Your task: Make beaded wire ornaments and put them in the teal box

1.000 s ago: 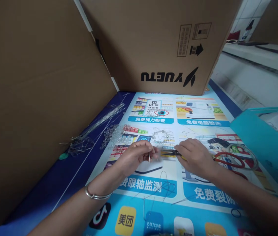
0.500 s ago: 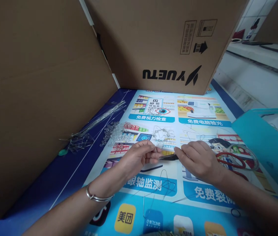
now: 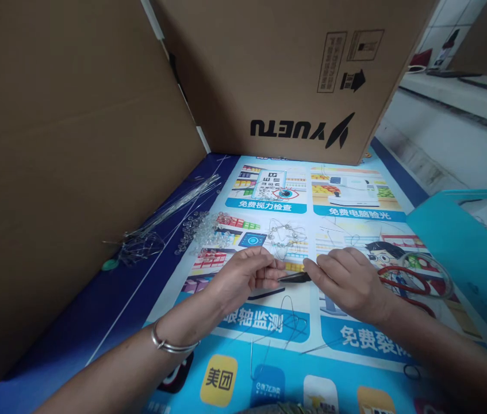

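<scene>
Brown cardboard walls off the far left, and at its foot lies a bundle of thin wires (image 3: pixel 161 221) beside a scatter of clear beads (image 3: pixel 202 230) on the printed poster mat (image 3: pixel 355 345). Moving in, the left hand (image 3: pixel 243 279), a metal bangle (image 3: pixel 169 344) on its wrist, has its fingertips pinched shut on what looks like a fine wire, too thin to trace fully. Just right of that pinch come the dark pliers (image 3: pixel 295 278), lying nearly level, their tips pointing left toward the left fingertips, almost touching them. The right hand (image 3: pixel 349 282) is curled closed around the pliers' handles, so it drives the tool while the left steadies the wire. A beaded wire piece (image 3: pixel 286 238) rests just beyond the two hands. Further right, red-handled scissors (image 3: pixel 407 282), then a teal folder (image 3: pixel 463 247).
</scene>
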`<state>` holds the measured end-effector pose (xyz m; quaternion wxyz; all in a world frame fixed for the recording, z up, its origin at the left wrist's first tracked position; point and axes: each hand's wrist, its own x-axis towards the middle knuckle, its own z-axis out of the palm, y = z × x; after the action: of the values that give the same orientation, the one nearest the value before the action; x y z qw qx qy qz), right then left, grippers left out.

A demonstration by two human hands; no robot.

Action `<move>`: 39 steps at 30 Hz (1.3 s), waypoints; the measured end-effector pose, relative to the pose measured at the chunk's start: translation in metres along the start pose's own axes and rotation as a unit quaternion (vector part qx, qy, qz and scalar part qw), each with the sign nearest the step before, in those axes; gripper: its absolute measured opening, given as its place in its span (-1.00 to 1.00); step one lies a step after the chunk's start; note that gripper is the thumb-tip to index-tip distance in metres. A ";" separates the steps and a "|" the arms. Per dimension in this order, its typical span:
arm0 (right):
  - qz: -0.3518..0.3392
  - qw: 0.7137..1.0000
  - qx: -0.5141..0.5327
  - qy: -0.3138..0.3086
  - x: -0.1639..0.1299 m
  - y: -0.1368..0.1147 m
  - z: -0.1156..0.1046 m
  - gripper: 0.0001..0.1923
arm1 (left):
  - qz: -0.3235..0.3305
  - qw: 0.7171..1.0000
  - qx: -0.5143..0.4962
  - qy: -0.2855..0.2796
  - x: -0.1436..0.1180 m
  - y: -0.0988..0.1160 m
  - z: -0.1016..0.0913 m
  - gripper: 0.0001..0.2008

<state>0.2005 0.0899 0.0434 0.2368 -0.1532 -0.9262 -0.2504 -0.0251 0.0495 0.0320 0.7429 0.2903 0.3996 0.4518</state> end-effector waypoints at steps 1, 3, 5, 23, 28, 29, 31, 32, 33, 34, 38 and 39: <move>-0.001 1.000 0.000 0.000 0.000 0.000 0.000 -0.76 | 0.000 1.000 0.000 0.001 0.000 0.000 0.000 -0.88; -0.003 1.000 -0.001 0.000 0.001 0.000 -0.001 -0.77 | 0.000 1.000 0.001 0.002 0.000 0.001 0.001 -0.88; -0.004 1.000 -0.004 0.000 0.002 0.000 0.000 -0.77 | -0.002 1.000 0.003 0.004 -0.001 0.001 0.002 -0.88; 0.027 0.994 0.049 -0.091 0.000 -0.003 0.003 -0.81 | 0.032 0.992 0.116 0.026 -0.002 0.006 0.004 -0.84; 0.135 0.949 0.166 -0.233 0.003 -0.007 0.003 -0.82 | 0.098 0.961 0.260 0.013 -0.004 0.008 0.003 -0.85; 0.154 0.933 0.188 -0.265 0.005 -0.006 0.001 -0.82 | 0.110 0.949 0.295 0.008 -0.005 0.008 0.004 -0.85; 0.180 0.904 0.226 -0.315 0.008 -0.004 -0.002 -0.83 | 0.128 0.923 0.363 -0.002 -0.006 0.007 0.004 -0.84; 0.188 0.892 0.243 -0.331 0.009 -0.003 -0.003 -0.82 | 0.133 0.910 0.392 -0.006 -0.007 0.006 0.005 -0.84; 0.192 0.882 0.259 -0.343 0.011 -0.001 -0.005 -0.82 | 0.136 0.899 0.417 -0.009 -0.008 0.005 0.005 -0.84; 0.195 0.874 0.273 -0.352 0.011 0.000 -0.006 -0.81 | 0.140 0.889 0.437 -0.012 -0.009 0.005 0.006 -0.84; 0.197 0.854 0.305 -0.372 0.012 0.003 -0.007 -0.81 | 0.148 0.873 0.464 -0.026 -0.011 0.004 0.008 -0.82; 0.194 0.855 0.306 -0.371 0.012 0.003 -0.006 -0.81 | 0.147 0.875 0.460 -0.028 -0.011 0.004 0.009 -0.82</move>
<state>0.1940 0.0908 0.0552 -0.0454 -0.3314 -0.9265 0.1725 -0.0226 0.0413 0.0434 0.4618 0.6669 0.4940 0.3129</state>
